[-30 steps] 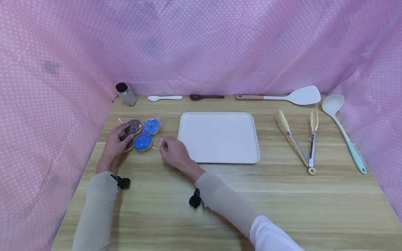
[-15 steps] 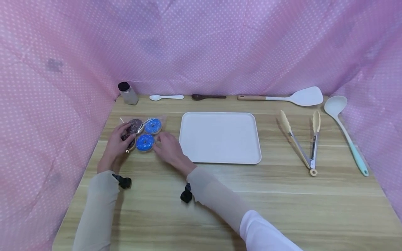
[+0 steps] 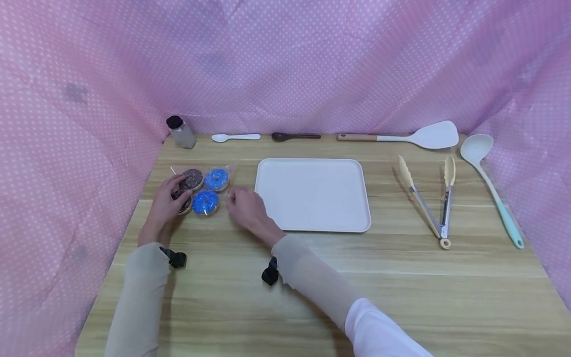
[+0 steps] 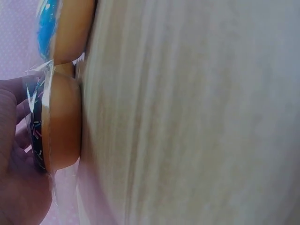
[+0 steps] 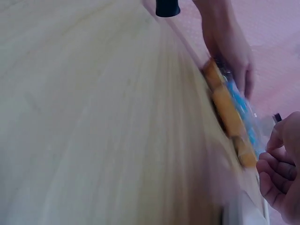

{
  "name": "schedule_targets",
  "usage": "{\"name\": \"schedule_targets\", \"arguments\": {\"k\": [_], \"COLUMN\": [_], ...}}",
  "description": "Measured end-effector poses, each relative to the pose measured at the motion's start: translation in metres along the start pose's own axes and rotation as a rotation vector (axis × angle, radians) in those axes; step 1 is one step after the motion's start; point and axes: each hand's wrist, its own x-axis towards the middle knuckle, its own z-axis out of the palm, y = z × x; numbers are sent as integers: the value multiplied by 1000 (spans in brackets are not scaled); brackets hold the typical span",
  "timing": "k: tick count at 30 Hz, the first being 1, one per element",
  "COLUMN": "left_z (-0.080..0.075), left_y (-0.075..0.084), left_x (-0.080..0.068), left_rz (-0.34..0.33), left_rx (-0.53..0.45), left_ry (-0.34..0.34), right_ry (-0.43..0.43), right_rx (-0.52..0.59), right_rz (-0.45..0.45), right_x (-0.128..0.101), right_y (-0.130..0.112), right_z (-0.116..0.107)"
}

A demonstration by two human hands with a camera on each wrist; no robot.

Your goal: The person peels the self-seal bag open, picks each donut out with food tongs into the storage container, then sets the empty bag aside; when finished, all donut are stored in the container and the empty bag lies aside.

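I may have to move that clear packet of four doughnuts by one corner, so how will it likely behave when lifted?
The packet of doughnuts looks like thin, crinkly clear film, so it will probably sag. The doughnuts seem to lie loose in it and may slide together. The left hand rests on its edge; the glossy film may be slippery.

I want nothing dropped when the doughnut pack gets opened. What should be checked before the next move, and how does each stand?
1. Left hand holds the doughnut pack: ok, fingers rest on its left side.
2. Right hand grips the wrapper: cannot tell, its fingers curl at the pack's right edge.
3. Pack lies flat on the table: ok.
4. White tray is bare and beside the pack: ok.
5. Tongs are within sight: ok, right of the tray.
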Motion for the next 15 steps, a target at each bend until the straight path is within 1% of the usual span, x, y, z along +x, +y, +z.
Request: {"name": "schedule_targets", "arguments": {"k": [4,6,11,13,15], "left_z": [-1,0,1,2,3], "left_y": [3,3,2,1,1], "left_x": [1,1,2,1,1], "left_rz": [-6,-8,-2,-1,0], "left_rx": [20,27,26,22,24], "left_ry": [-20,-25,-23,-20,-15], "right_ry": [31,22,-3,-7,-5], "right_rx": [12,22,87,95,79], "right_rz": [-9,-13,-2,-2,-3], "right_x": [-2,-3,1,5,10], "right_y": [5,5,0,-3,-5], "right_z": [-6,-7,-4,-2,1]}}
